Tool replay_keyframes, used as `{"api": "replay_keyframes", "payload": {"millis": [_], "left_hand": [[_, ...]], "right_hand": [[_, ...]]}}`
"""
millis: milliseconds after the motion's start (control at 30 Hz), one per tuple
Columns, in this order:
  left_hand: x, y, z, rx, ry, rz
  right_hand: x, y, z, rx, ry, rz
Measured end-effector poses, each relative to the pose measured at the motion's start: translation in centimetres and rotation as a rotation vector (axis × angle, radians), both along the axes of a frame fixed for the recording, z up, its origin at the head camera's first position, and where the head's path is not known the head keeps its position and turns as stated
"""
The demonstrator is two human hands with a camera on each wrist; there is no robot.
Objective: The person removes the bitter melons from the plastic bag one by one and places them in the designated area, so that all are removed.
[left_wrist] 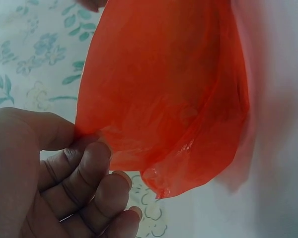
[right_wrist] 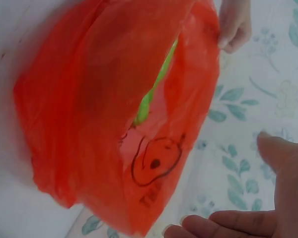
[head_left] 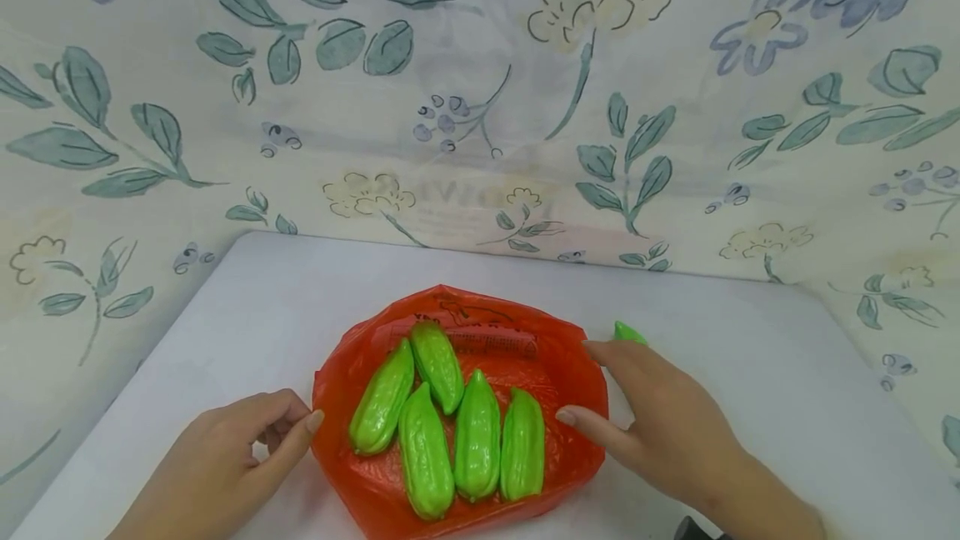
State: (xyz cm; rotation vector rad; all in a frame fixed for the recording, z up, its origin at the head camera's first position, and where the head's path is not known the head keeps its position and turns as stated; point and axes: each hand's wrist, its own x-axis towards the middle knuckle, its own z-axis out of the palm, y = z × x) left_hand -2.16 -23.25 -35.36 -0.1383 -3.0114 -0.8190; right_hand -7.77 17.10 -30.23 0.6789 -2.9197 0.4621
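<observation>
A red plastic bag lies with its mouth spread wide. Inside it are several shiny green, ridged, pod-shaped vegetables, pointed at one end, side by side. My left hand pinches the bag's left rim between thumb and fingers; the left wrist view shows the thin red film between them. At the right rim, my right hand has its thumb and fingers spread, with nothing gripped. In the right wrist view its fingers extend beside the bag's printed side. Behind that hand, another green piece shows partly hidden.
The bag sits on a white tabletop. Around the table's back and sides stands a pale sheet printed with leaves and flowers. A small black object shows at the bottom edge, near the right wrist.
</observation>
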Motion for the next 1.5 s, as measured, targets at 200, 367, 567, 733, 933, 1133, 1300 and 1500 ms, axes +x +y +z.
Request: {"api": "replay_keyframes", "payload": {"millis": [200, 367, 567, 733, 933, 1133, 1300, 1500], "left_hand": [[-0.2, -0.1, 0.1, -0.012, -0.045, -0.004], [0.0, 0.0, 0.0, -0.005, -0.030, -0.002], [0.1, 0.0, -0.1, -0.002, -0.010, -0.003], [0.1, 0.0, -0.1, -0.003, -0.001, 0.001], [0.0, -0.2, -0.1, -0.008, -0.024, -0.004], [0.1, -0.1, -0.1, 0.002, -0.008, 0.002], [0.1, 0.0, -0.2, 0.005, 0.005, 0.003], [0.1, 0.0, -0.1, 0.004, 0.004, 0.005]], "right_hand": [[0.3, -1.4, -0.1, 0.018, -0.045, 0.071], [0.3, -2.2, -0.7, 0.041, -0.116, 0.102], [-0.1, -3.2, -1.3, 0.097, -0.170, 0.139], [-0.5, -3.6, -1.6, 0.119, -0.223, 0.175], [-0.8, -4.0, -2.2, 0.126, -0.298, 0.185], [-1.0, -4.3, -2.9, 0.130, -0.365, 0.178], [-1.2, -4.5, -3.2, 0.115, -0.369, 0.175], [-1.3, -4.9, -3.6, 0.119, -0.369, 0.181]]}}
